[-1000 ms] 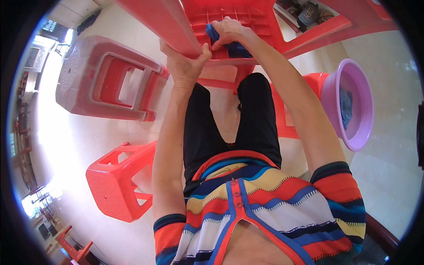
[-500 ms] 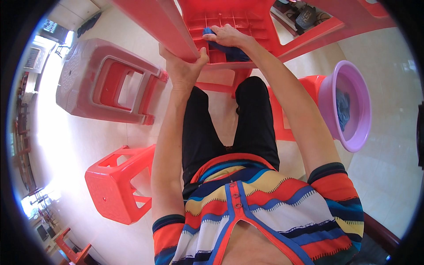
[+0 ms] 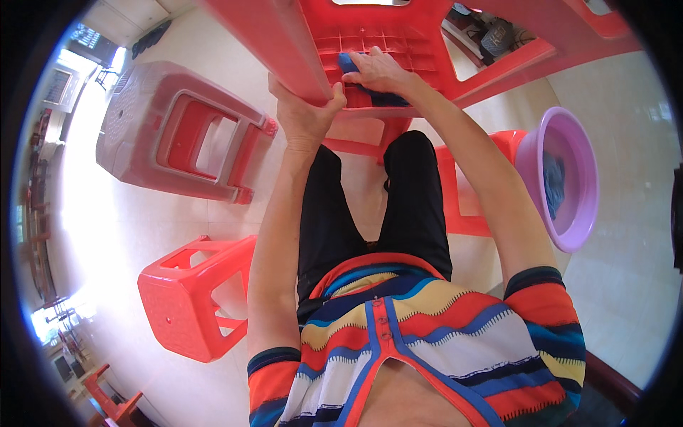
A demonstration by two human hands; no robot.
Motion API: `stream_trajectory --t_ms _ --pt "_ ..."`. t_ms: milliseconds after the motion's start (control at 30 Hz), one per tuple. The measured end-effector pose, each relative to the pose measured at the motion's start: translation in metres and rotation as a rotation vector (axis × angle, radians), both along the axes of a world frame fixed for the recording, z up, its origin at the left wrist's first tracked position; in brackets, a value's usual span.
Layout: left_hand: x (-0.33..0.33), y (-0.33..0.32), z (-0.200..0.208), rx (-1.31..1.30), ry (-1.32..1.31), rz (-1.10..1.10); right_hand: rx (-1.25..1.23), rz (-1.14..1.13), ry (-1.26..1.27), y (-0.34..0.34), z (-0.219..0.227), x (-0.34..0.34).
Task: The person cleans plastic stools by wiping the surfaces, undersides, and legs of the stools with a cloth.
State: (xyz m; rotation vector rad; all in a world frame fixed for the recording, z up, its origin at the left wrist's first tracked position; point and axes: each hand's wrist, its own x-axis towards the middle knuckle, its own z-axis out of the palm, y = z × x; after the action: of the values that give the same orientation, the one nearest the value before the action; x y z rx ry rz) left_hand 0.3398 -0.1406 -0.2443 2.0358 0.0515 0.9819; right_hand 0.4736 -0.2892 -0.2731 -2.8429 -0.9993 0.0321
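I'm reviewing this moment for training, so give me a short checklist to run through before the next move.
1. Left hand gripping the red stool's leg: ok.
2. Right hand holding the blue cloth: ok.
3. Ribbed underside exposed toward the person: ok.
4. Purple basin at the person's right, second cloth inside: ok.
5. Water in the basin: cannot tell.
6. Whole underside visible: not ok; hand and cloth cover part.

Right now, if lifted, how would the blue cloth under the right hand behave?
The blue cloth likely flops: it bunches under the right hand. Probably light too, since one hand covers much of it; wetness can't be told.
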Motion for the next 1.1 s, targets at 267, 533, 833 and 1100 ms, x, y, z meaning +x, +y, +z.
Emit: stream_trajectory --t_ms 267,533,833,1100 --pt "-0.001 0.000 0.000 0.009 -0.003 0.010 0.413 -0.119 0.317 -0.001 -0.001 0.013" --pt "0.000 0.004 -0.006 0.023 -0.012 0.004 0.047 -0.169 -0.094 0.016 0.011 0.025" --pt "0.001 -0.003 -0.002 -0.046 0.029 -0.067 0.023 -0.190 0.003 0.023 -0.001 0.049" --pt "-0.001 0.001 -0.001 -0.068 0.051 -0.094 0.044 -0.089 -0.132 0.028 -0.004 0.042"
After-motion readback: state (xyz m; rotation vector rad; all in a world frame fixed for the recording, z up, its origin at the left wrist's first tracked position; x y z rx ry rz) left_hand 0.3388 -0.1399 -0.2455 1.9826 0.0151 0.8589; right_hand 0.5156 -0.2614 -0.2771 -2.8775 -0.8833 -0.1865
